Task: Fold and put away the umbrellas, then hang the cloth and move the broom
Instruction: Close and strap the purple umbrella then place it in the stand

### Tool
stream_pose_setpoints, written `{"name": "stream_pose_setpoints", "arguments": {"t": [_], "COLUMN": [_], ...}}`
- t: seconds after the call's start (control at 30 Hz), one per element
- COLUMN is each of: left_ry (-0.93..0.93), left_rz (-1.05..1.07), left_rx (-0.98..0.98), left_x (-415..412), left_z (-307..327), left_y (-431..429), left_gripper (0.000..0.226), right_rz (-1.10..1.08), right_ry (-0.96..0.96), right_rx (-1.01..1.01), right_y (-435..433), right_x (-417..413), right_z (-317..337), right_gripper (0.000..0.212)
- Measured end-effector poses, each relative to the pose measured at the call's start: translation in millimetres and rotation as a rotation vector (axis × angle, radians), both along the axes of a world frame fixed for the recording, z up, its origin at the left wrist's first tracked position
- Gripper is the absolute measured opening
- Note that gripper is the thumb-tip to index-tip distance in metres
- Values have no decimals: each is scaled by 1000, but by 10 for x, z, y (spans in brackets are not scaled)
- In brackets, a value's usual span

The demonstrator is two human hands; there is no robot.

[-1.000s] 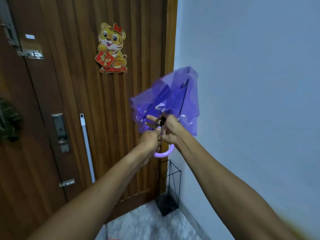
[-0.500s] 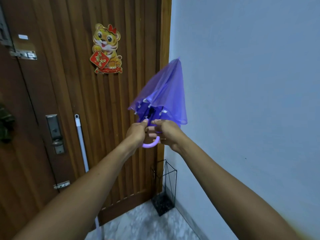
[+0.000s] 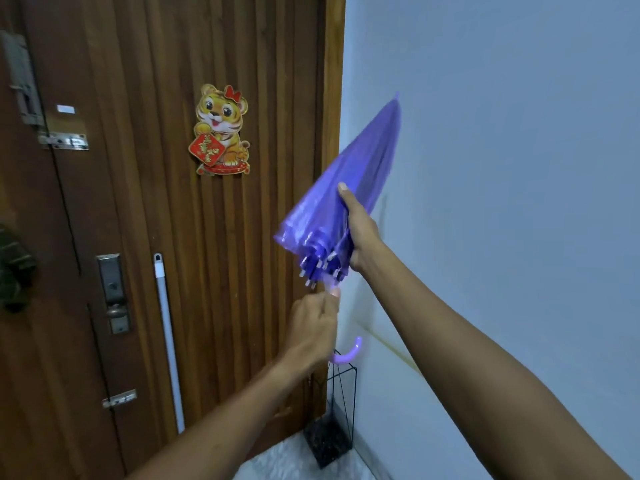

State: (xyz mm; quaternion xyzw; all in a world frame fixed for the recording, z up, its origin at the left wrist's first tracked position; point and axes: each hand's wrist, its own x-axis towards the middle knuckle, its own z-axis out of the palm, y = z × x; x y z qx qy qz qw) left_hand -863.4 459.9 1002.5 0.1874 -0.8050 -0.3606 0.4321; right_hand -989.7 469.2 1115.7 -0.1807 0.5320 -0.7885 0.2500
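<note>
A translucent purple umbrella (image 3: 360, 168) is folded shut and slants up to the right, its tip near the pale wall. My right hand (image 3: 360, 230) grips the gathered canopy just above the rib tips. Lower down, my left hand (image 3: 315, 327) grips the shaft, and the curved purple handle (image 3: 348, 353) sticks out below it. A white broom handle (image 3: 168, 341) leans against the wooden door at the left. No cloth is in view.
A black wire umbrella stand (image 3: 332, 420) sits on the floor in the corner between the brown wooden door (image 3: 156, 202) and the wall (image 3: 502, 168). The door carries a tiger sticker (image 3: 221, 129) and a metal lock handle (image 3: 114, 292).
The umbrella went from half open to fully collapsed. My right hand slid up from the shaft onto the canopy, and my left hand moved down with the handle.
</note>
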Motion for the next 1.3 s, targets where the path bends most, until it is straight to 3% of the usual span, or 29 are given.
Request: {"name": "stream_pose_setpoints", "arguments": {"t": [0.03, 0.13, 0.2, 0.27, 0.3, 0.4, 0.47, 0.5, 0.57, 0.63, 0.67, 0.73, 0.83, 0.9, 0.97, 1.07, 1.17, 1.23, 1.3], "left_ry": [5, 3, -105, -244, -194, 163, 221, 178, 129, 208, 265, 379, 478, 477, 450, 353, -27, -173, -136], "left_rz": [-15, -66, -139, -126, -99, 173, 378, 392, 174, -154, -219, -155, -70, -56, -34, -103, -99, 129, 425], "left_rx": [-27, -19, -108, -336, -351, -260, -142, 13, 431, 705, 729, 781, 909, 951, 957, 969, 761, 343, -270], "left_x": [2, 26, 70, 137, 184, 292, 295, 270, 246, 206, 177, 121, 46, 12, -8, 31, 232, 381, 531], "left_z": [11, 16, 22, 64, 118, 380, 557, 646, 786, 805, 788, 761, 707, 696, 696, 718, 709, 587, 422], "left_y": [24, 23, -20, -51, -69, -150, -334, -459, -674, -769, -769, -737, -752, -761, -757, -715, -649, -663, -629], "left_gripper": [47, 48, 50, 49, 51, 46, 34, 41, 66, 72, 61, 41, 46, 52, 52, 46, 43, 47, 43], "right_rz": [-8, -70, -104, -91, -72, 16, 99, 150, 276, 411, 451, 449, 317, 406, 451, 297, 301, 374, 488], "right_ry": [9, 91, 146, 209, 250, 377, 424, 445, 481, 549, 622, 844, 1220, 1261, 1240, 1316, 1246, 1173, 1099], "right_rx": [9, 15, 34, 68, 96, 187, 225, 248, 288, 323, 348, 409, 634, 659, 668, 769, 797, 833, 936], "right_y": [-14, -2, -1, 8, 20, 95, 140, 160, 206, 241, 221, 151, 47, 40, 66, 50, 60, 109, 185], "right_x": [26, 96, 88, 78, 64, 29, 55, 80, 142, 197, 207, 202, 190, 194, 195, 179, 95, 5, -80], "right_z": [9, 28, 2, -44, -74, -174, -201, -205, -206, -230, -264, -340, -397, -391, -383, -386, -309, -211, -103], "right_gripper": [98, 38, 19, 23, 27, 33, 34, 32, 24, 21, 22, 32, 98, 118, 117, 88, 59, 43, 39]}}
